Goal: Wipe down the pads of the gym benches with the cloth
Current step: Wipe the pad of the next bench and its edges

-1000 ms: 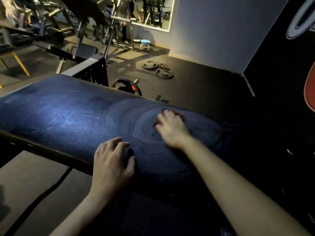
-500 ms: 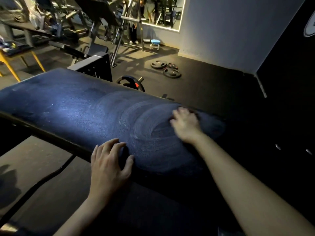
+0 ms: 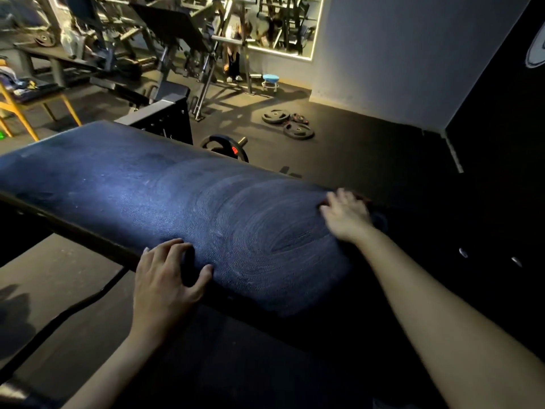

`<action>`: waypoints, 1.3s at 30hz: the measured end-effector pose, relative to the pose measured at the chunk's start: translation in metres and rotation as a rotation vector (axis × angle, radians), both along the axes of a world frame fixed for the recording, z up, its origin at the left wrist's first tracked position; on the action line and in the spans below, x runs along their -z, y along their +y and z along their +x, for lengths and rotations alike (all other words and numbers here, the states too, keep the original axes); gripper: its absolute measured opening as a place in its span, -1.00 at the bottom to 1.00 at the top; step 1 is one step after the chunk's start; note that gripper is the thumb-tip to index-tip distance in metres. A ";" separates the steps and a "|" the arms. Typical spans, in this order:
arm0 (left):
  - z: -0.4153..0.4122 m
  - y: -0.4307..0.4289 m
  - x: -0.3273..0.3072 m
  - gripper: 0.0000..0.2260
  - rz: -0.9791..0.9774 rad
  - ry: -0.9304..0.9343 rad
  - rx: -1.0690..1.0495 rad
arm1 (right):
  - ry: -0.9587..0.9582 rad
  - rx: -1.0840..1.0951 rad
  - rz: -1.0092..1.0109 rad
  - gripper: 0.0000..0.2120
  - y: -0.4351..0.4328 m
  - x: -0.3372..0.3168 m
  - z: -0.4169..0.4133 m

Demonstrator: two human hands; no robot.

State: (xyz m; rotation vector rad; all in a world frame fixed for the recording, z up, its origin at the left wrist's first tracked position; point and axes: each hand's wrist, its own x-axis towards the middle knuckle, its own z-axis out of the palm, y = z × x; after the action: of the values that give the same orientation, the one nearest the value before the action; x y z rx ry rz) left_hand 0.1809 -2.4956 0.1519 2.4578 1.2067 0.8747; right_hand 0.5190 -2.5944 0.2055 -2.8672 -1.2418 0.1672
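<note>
The cloth (image 3: 361,199) is almost wholly hidden under the right hand (image 3: 345,216), pressed flat with fingers spread at the far right end of the bench pad (image 3: 147,199); only a dark edge can be made out. The pad's near edge is gripped by the left hand (image 3: 165,278), fingers curled. Beyond the pad, weight plates (image 3: 287,124) and a blue stool (image 3: 270,81) are seen on the floor.
</note>
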 end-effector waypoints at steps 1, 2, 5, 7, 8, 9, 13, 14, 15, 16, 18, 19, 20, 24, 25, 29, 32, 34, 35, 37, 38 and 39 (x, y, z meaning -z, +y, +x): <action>0.001 0.000 0.001 -0.49 0.002 -0.003 -0.009 | -0.015 -0.094 0.025 -0.47 0.021 0.003 -0.022; 0.002 0.001 0.001 -0.49 0.003 -0.004 -0.017 | -0.005 -0.213 0.064 -0.46 0.032 0.008 -0.054; 0.005 -0.001 0.000 -0.51 0.006 -0.019 -0.028 | 0.049 -0.583 0.116 -0.40 -0.011 0.023 -0.141; 0.007 -0.004 0.001 -0.51 -0.005 -0.021 -0.044 | -0.011 -0.668 0.181 -0.39 -0.072 0.029 -0.145; 0.008 -0.006 0.002 -0.51 -0.012 -0.019 -0.049 | -0.061 -0.627 0.176 -0.40 -0.097 0.030 -0.129; 0.009 -0.007 0.003 -0.51 -0.017 -0.020 -0.055 | -0.111 -0.547 0.160 -0.40 -0.115 0.028 -0.102; 0.010 -0.009 0.006 -0.50 -0.018 -0.017 -0.070 | -0.004 -0.012 -0.023 -0.44 -0.104 0.004 0.018; 0.010 -0.010 0.006 -0.49 -0.020 -0.012 -0.069 | 0.021 0.044 -0.030 -0.44 -0.084 0.001 0.029; 0.011 -0.010 0.007 -0.49 -0.019 -0.012 -0.071 | 0.020 0.045 -0.014 -0.45 -0.061 0.000 0.029; 0.011 -0.009 0.008 -0.50 -0.016 -0.012 -0.074 | 0.000 -0.004 0.019 -0.46 -0.038 0.001 0.019; 0.011 -0.008 0.008 -0.50 -0.004 -0.006 -0.079 | -0.024 -0.225 0.107 -0.50 -0.010 0.006 -0.036; 0.010 -0.007 0.007 -0.50 0.008 -0.002 -0.077 | -0.010 -0.364 0.144 -0.49 -0.013 0.014 -0.071; 0.010 -0.007 0.007 -0.50 0.021 -0.001 -0.070 | -0.002 -0.507 0.149 -0.47 -0.030 0.021 -0.104; 0.012 -0.011 0.005 -0.51 0.044 -0.001 -0.068 | -0.031 -0.663 0.179 -0.40 -0.137 0.032 -0.119; 0.012 -0.011 0.005 -0.50 0.036 0.004 -0.072 | -0.065 -0.590 0.140 -0.39 -0.153 0.029 -0.093; 0.013 -0.015 0.005 -0.46 0.002 0.024 -0.081 | -0.023 -0.092 -0.024 -0.45 -0.137 0.004 0.022; 0.014 -0.017 0.006 -0.46 -0.021 0.028 -0.084 | 0.043 -0.007 -0.001 -0.45 -0.067 0.000 0.029; 0.013 -0.015 0.007 -0.47 -0.010 0.027 -0.086 | 0.010 -0.182 0.061 -0.45 -0.035 0.008 -0.021; 0.012 -0.013 0.007 -0.48 -0.003 0.024 -0.085 | 0.010 -0.322 0.096 -0.45 -0.034 0.015 -0.057; 0.010 -0.012 0.009 -0.49 0.015 0.016 -0.075 | 0.000 -0.620 0.132 -0.42 -0.070 0.032 -0.116; 0.009 -0.012 0.010 -0.49 0.024 0.015 -0.071 | 0.024 -0.689 0.180 -0.40 -0.098 0.036 -0.130; 0.009 -0.012 0.010 -0.48 0.026 0.015 -0.067 | 0.048 -0.693 0.206 -0.39 -0.123 0.037 -0.128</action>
State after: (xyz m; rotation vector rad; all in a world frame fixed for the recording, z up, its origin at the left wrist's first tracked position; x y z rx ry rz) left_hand 0.1896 -2.5075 0.1417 2.4615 1.2974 0.8964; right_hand 0.3905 -2.7177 0.1685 -2.1427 -2.0437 0.0993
